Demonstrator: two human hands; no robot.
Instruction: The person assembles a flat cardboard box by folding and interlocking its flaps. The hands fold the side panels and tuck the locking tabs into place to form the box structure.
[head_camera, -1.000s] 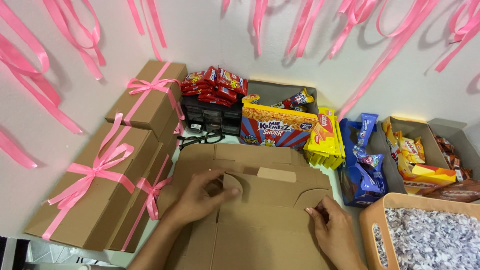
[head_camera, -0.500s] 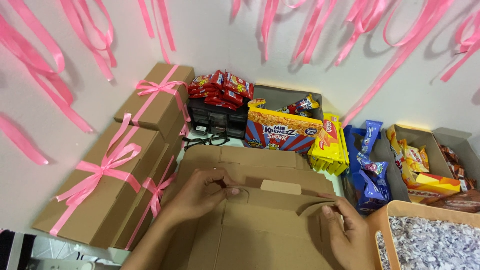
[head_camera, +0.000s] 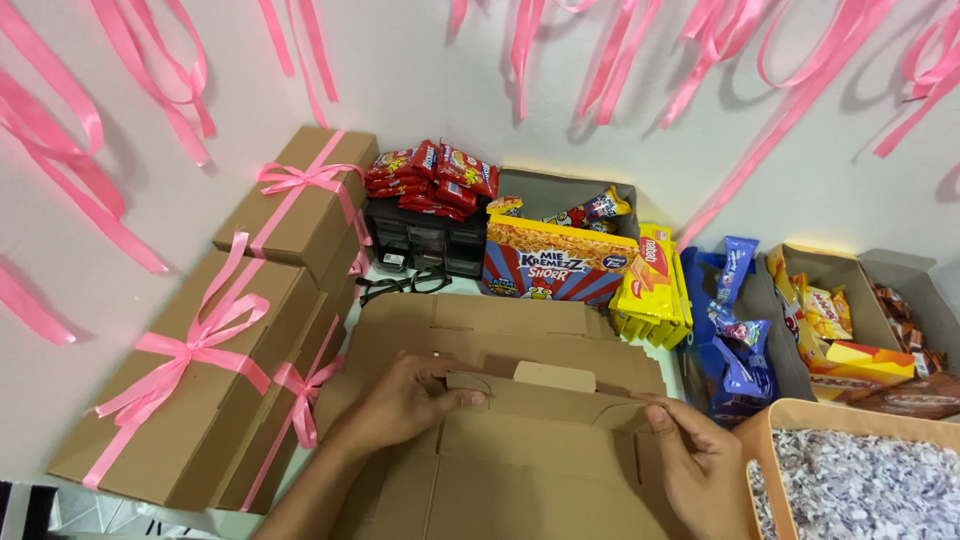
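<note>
Looking down from the head camera: flat brown cardboard box blank (head_camera: 520, 440) lying low in the middle. Left hand (head_camera: 405, 400) curled, fingertips pinching a small rounded tab on that cardboard. Right hand (head_camera: 700, 465) half closed, thumb and fingers gripping the folded flap edge. Off to the left, brown boxes tied with pink ribbon (head_camera: 190, 380). Far right corner, orange tub of shredded paper (head_camera: 850, 480). Behind, colourful snack packs (head_camera: 560, 260).

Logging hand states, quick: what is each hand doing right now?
Left hand: grip closed, pinching a flap of the flat cardboard box.
Right hand: fingers curled on the box's right-hand fold, pressing it.
</note>
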